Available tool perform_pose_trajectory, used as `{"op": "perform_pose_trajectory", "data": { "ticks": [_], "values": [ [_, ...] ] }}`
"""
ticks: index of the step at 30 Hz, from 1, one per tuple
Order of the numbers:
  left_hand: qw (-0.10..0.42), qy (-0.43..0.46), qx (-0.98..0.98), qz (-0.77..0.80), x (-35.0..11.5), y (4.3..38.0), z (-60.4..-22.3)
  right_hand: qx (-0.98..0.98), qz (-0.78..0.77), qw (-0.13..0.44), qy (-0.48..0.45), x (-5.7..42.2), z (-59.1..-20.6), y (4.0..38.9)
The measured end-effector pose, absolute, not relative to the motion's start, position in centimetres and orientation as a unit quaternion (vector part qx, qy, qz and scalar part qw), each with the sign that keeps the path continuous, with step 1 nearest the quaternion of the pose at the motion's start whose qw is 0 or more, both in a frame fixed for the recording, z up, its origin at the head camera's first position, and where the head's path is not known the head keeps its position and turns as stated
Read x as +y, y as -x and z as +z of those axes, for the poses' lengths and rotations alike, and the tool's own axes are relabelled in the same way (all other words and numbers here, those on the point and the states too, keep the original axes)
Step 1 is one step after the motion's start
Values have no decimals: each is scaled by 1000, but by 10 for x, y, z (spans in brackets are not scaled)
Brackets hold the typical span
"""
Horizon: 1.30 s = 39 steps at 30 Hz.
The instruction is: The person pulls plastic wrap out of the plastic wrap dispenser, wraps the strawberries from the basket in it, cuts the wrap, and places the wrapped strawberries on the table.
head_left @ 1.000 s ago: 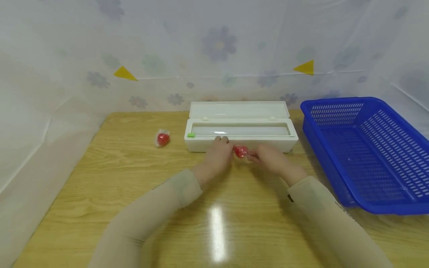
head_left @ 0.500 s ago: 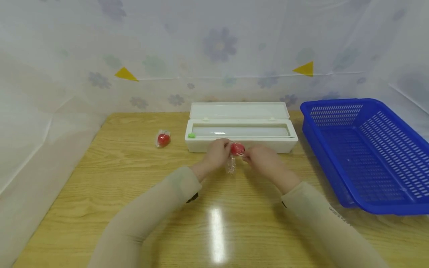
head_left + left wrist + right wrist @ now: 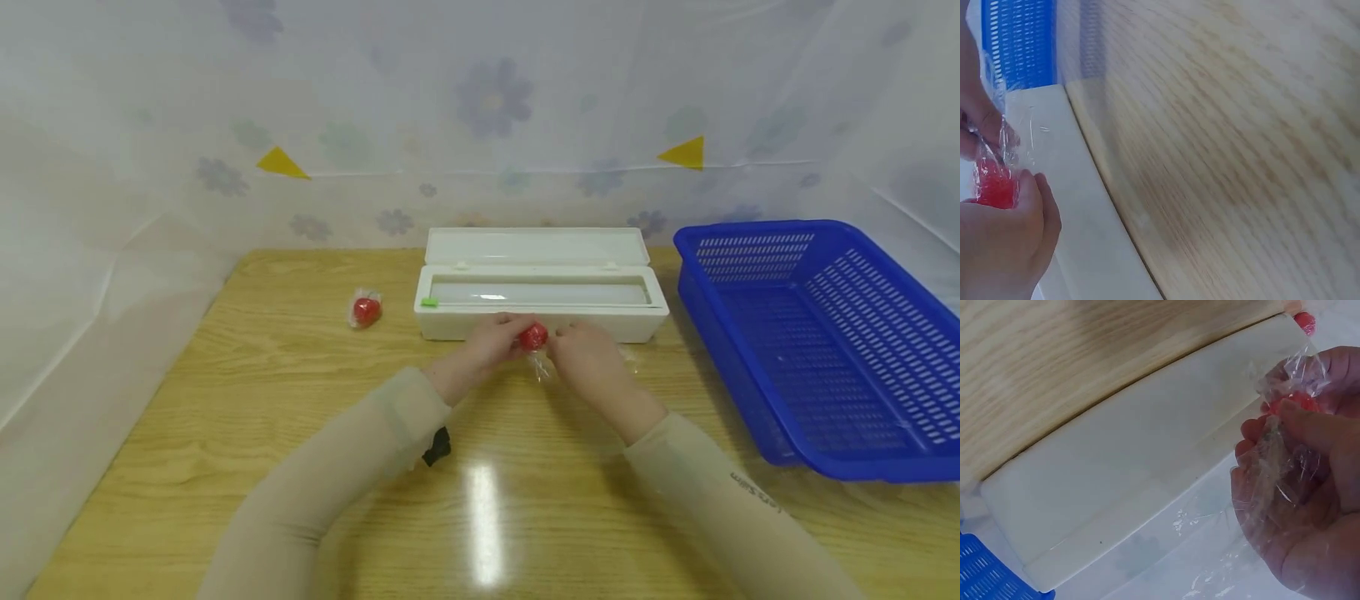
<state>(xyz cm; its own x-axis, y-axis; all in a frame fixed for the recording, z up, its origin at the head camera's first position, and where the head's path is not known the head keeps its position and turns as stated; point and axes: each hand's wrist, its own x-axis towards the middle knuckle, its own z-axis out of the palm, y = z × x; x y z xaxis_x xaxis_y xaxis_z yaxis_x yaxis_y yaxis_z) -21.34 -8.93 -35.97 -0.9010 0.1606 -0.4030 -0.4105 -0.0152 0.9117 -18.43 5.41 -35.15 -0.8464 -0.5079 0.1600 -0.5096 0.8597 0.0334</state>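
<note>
A small round red fruit [image 3: 533,337], covered in crinkled clear plastic wrap, is held just in front of a white cling-film box [image 3: 540,323]. My left hand [image 3: 491,346] grips the fruit between thumb and fingers from the left. From the right, my right hand [image 3: 588,362] has its fingers curled on the loose plastic wrap [image 3: 1272,475], its thumb against the fruit in the right wrist view. A loose tail of wrap hangs below the fruit in the head view. The fruit's exact kind is hidden by the wrap and the fingers.
The box stands with its lid [image 3: 536,246] up, a film roll inside and a green slider [image 3: 429,302] at its left end. Left of it lies another wrapped red fruit [image 3: 366,311]. A blue plastic basket [image 3: 780,417] stands at the right of the wooden table [image 3: 315,467].
The fruit has shifted slightly left and turned in the hands. My left hand has moved from beside the box front to a grip on the fruit, while my right hand's fingers have curled further in.
</note>
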Motion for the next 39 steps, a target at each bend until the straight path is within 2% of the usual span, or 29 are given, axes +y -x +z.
{"op": "perform_pose_trajectory", "data": {
  "ticks": [5, 12, 19, 24, 29, 36, 39],
  "values": [
    [190, 76, 687, 698, -91, 213, -353, -964, 61, 60, -250, 59, -357, 186],
    [174, 52, 724, 666, -95, 214, -346, -953, 225, -12, -201, 76, -351, 192],
    [151, 62, 708, 687, -96, 216, -342, -940, 281, -86, -173, 87, -351, 200],
    [174, 78, 657, 730, -93, 218, -339, -890, 416, -135, -131, 84, -358, 202],
    [199, 89, 605, 766, -89, 215, -335, -817, 551, -143, -89, 80, -360, 203],
    [226, 31, 645, 729, -89, 211, -336, -693, 702, -163, -23, 80, -354, 203],
    [265, 1, 638, 723, -91, 210, -339, -634, 751, -186, 1, 83, -353, 205]
  ]
}}
